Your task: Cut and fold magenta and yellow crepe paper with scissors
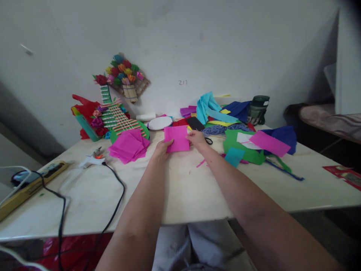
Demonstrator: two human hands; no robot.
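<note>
A bright pink paper square (177, 139) is held up just above the table between both my hands. My left hand (163, 147) grips its lower left edge, thumb on the front face. At its right edge, my right hand (196, 139) pinches the paper with fingers closed. Whether it is one sheet or several cannot be made out. To the left lies a fanned stack of similar pink squares (128, 146). Scissors (208, 140), mostly hidden, show a black handle loop beside my right wrist.
A glue gun (94, 159) with its black cord and a power strip (34, 184) lie at left. Behind stand paper-flower crafts (113, 116), a white disc (160, 123) and a phone (195, 123). Coloured paper (242, 146), blue yarn (225, 129) and a dark bottle (258, 110) are at right.
</note>
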